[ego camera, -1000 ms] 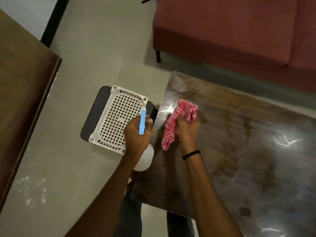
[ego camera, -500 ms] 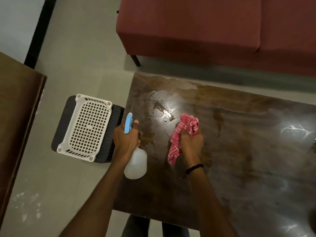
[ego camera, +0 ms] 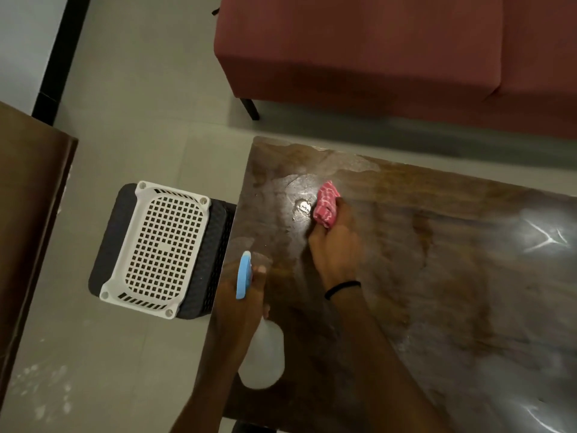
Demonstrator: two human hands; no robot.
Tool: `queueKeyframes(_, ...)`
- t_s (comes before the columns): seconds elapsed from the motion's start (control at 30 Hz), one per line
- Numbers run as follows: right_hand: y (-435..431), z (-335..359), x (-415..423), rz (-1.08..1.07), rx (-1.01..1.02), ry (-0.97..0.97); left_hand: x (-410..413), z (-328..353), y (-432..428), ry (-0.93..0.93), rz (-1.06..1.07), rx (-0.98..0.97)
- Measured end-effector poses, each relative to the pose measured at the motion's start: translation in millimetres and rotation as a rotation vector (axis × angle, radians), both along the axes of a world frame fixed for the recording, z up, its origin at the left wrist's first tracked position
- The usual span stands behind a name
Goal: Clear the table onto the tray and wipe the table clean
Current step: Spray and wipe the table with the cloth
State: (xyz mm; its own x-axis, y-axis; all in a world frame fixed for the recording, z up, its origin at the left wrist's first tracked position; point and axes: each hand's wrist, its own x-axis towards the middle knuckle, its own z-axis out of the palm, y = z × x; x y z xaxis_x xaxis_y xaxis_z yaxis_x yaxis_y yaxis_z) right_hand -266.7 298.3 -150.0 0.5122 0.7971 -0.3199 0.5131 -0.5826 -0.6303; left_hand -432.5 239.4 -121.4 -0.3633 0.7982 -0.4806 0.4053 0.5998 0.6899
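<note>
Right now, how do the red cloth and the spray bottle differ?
The red cloth is soft and bunched; the spray bottle is rigid, pale with a blue top. The cloth is in the right hand, down on the table beside a wet patch; the bottle is in the left hand, near the table's left edge. Both are gripped, one per hand.

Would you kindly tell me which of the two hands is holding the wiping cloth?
The right hand, wearing a black wristband, grips the red cloth on the table; the left hand holds the spray bottle.
</note>
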Motion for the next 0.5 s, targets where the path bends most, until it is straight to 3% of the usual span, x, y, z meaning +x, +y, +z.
queueKeyframes(0.13, 27.5, -39.8, -27.0, 0.408, -0.099, -0.271, -15.4, -11.9, -3.7, -0.074, 0.022, -0.033)
queueKeyframes(0.37, -8.0, -59.3, -23.1, 0.398, -0.033, -0.326, -28.3, -8.3, 6.4, -0.166, 0.044, -0.034)
queueKeyframes(0.5, -90.3, -52.5, -23.4, 0.706, -0.195, -0.318, -26.3, -1.6, 17.6, -0.157, 0.029, -0.026)
